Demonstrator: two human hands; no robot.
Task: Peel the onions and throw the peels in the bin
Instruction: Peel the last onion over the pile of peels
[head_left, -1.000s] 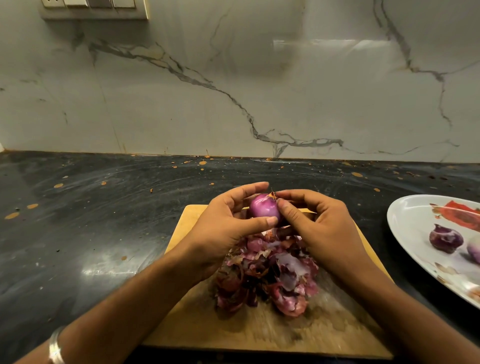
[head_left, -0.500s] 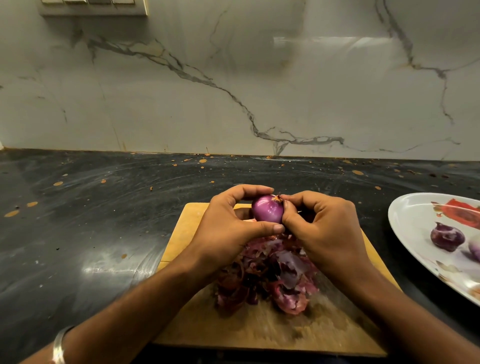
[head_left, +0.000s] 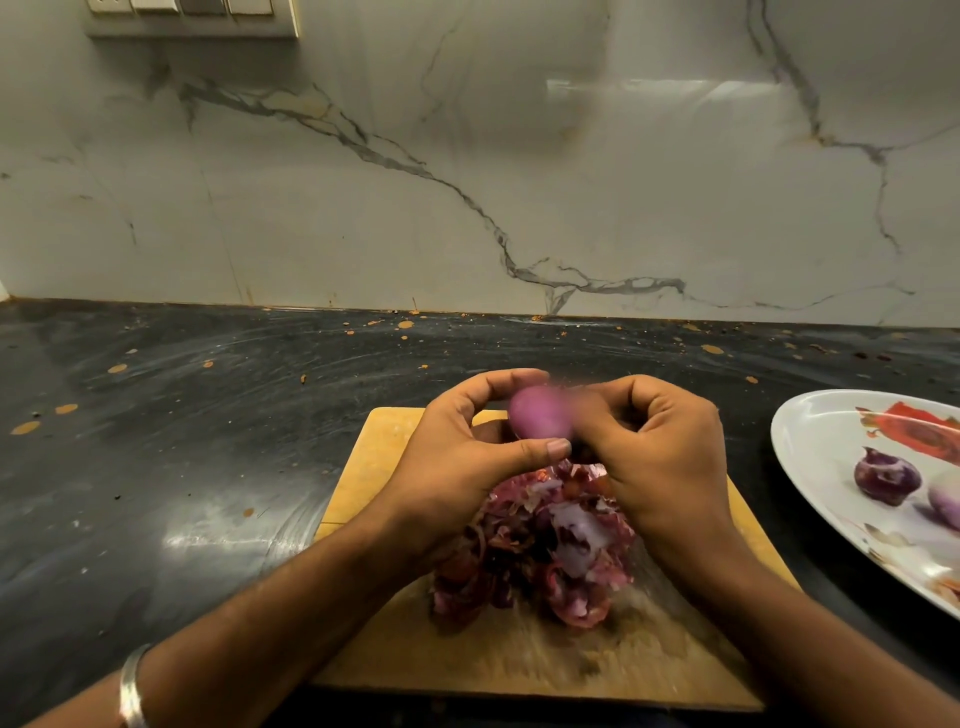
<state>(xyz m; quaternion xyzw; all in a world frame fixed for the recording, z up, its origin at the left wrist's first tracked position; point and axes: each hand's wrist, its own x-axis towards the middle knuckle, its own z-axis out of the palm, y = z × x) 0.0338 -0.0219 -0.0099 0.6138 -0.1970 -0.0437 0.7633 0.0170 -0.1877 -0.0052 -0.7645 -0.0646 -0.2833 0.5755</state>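
A small purple onion (head_left: 537, 415), blurred by motion, is held above the wooden cutting board (head_left: 384, 457). My left hand (head_left: 467, 467) grips it between curled fingers on top and the thumb below. My right hand (head_left: 660, 457) pinches the onion's right side with curled fingers. A heap of purple and pink peels (head_left: 540, 545) lies on the board under both hands. No bin is in view.
The board sits on a dark, speckled counter (head_left: 182, 441) backed by a marble wall. A white plate (head_left: 810, 447) at the right edge carries a peeled purple onion (head_left: 885, 475) and part of another. A switch panel (head_left: 192, 15) is at the top left.
The onion has turned in my fingers and now looks blurred. My right hand's fingers have curled tighter against its right side. Both hands stay over the board.
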